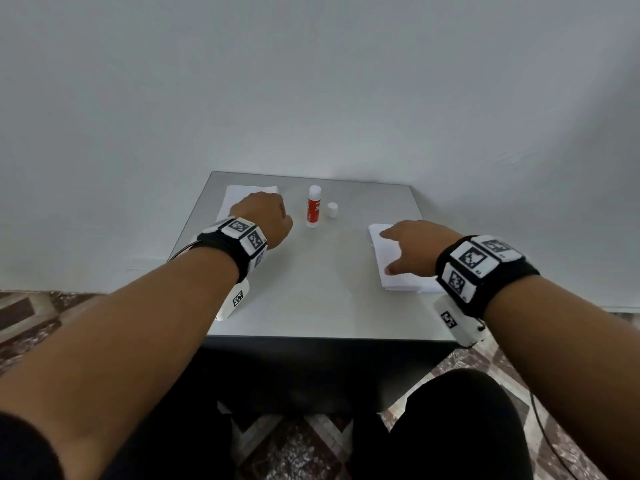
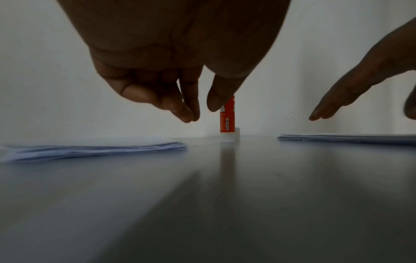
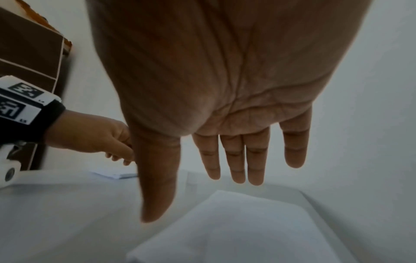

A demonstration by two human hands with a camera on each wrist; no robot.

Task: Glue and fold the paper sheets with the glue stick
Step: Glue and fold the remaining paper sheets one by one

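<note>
**Two hands over two paper piles**

A small grey desk point(image 1: 311, 289) stood against a white wall point(image 1: 311, 81). The glue stick point(image 1: 313, 206) stood up straight near the far edge of the desk, at about 12 o'clock from the person. Its red and white tube had no cap on. The little white cap point(image 1: 332, 209) sat on the desk just beside it, toward 3 o'clock.

One pile of paper sheets point(image 1: 239, 199) lay at about 10 o'clock, on the far left part of the desk. The left hand point(image 1: 266, 218) hung over the near edge of this pile. Its fingers point(image 2: 180, 106) were loosely curled and pointed down, and they held nothing. In the left wrist view the fingertips were above the desk and not touching it, with the glue stick behind them.

A second pile of paper sheets point(image 1: 394, 268) lay at about 2 o'clock, on the right side of the desk. The right hand point(image 1: 415, 247) was spread out flat over it, with straight fingers point(image 3: 234, 160) and the thumb held apart. It gripped nothing. It could not be told if the fingertips touched the paper.

Both wrists wore black bands with black-and-white square markers point(image 1: 472, 257).
</note>
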